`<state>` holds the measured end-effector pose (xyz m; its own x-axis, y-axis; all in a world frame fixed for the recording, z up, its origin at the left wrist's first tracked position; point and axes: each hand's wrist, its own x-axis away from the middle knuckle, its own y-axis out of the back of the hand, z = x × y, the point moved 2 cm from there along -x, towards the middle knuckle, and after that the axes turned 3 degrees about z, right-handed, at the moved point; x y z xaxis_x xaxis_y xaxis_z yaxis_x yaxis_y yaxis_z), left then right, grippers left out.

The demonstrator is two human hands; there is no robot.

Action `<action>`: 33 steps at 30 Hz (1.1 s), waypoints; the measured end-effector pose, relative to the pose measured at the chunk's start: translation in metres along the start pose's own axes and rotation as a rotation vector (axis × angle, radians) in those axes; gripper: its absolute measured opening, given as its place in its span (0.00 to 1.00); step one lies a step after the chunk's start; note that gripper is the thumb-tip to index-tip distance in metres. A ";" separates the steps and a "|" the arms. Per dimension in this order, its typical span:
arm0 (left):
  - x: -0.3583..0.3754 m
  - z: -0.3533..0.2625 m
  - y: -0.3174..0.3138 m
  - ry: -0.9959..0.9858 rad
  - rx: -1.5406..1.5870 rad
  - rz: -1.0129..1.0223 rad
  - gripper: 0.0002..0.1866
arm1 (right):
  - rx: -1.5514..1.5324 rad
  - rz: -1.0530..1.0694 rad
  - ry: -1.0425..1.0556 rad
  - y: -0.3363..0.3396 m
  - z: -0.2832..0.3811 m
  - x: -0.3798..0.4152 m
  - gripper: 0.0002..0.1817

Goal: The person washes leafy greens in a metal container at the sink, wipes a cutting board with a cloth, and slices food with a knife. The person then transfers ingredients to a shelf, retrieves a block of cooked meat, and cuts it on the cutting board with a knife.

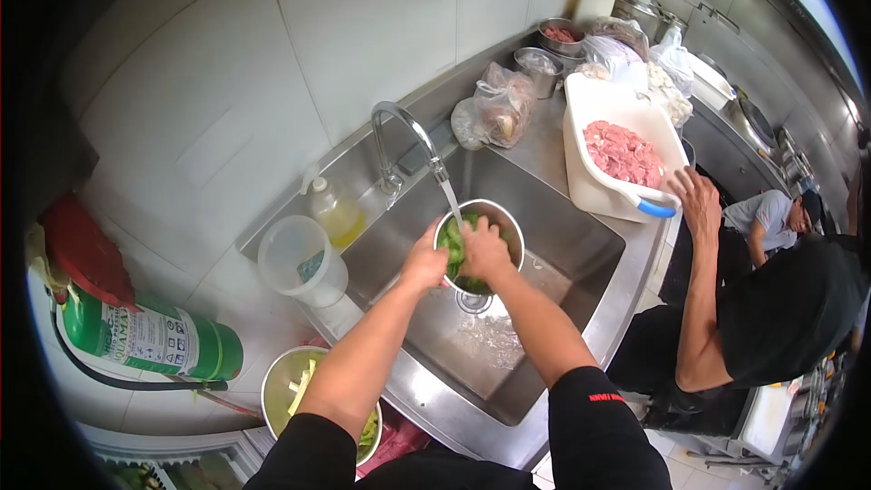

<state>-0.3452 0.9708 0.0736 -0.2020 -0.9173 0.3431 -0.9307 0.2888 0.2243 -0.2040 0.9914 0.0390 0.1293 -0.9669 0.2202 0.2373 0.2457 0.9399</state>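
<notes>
A metal bowl (515, 234) with green vegetable pieces (446, 238) is held over the steel sink (567, 259). My left hand (425, 260) grips the bowl's left side, its fingers closed on the rim. Inside the bowl, my right hand (485, 249) presses among the green pieces; its fingertips are partly hidden by them. Water runs from the curved faucet (413, 122) into the bowl beside my right hand, and more water splashes on the sink floor below.
Left of the sink stand a clear plastic container (295, 259) and a soap bottle (334, 209). A white tub (585, 159) of raw meat sits at the right, a co-worker's hand (697, 200) at its edge. Another bowl (277, 390) with green pieces is lower left.
</notes>
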 end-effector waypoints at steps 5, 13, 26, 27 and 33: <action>-0.038 -0.010 -0.010 -0.058 0.153 -0.121 0.31 | -0.256 -0.183 -0.163 0.010 -0.019 -0.025 0.39; -0.054 -0.055 -0.007 -0.121 -0.286 0.053 0.32 | -0.316 -0.149 -0.077 0.033 -0.012 -0.024 0.54; -0.079 -0.005 0.007 -0.143 -0.192 -0.120 0.34 | -0.327 0.039 -0.195 -0.008 -0.004 -0.045 0.51; -0.108 0.024 0.016 -0.188 -0.310 -0.158 0.33 | -0.515 0.067 0.045 -0.017 -0.010 -0.048 0.46; -0.039 -0.030 0.011 0.002 -0.180 -0.156 0.31 | -0.422 0.021 -0.094 -0.022 0.003 -0.035 0.58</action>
<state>-0.3383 1.0181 0.0894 -0.0590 -0.9542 0.2934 -0.8814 0.1877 0.4335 -0.2165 1.0196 0.0116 0.0549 -0.9585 0.2796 0.6107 0.2538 0.7501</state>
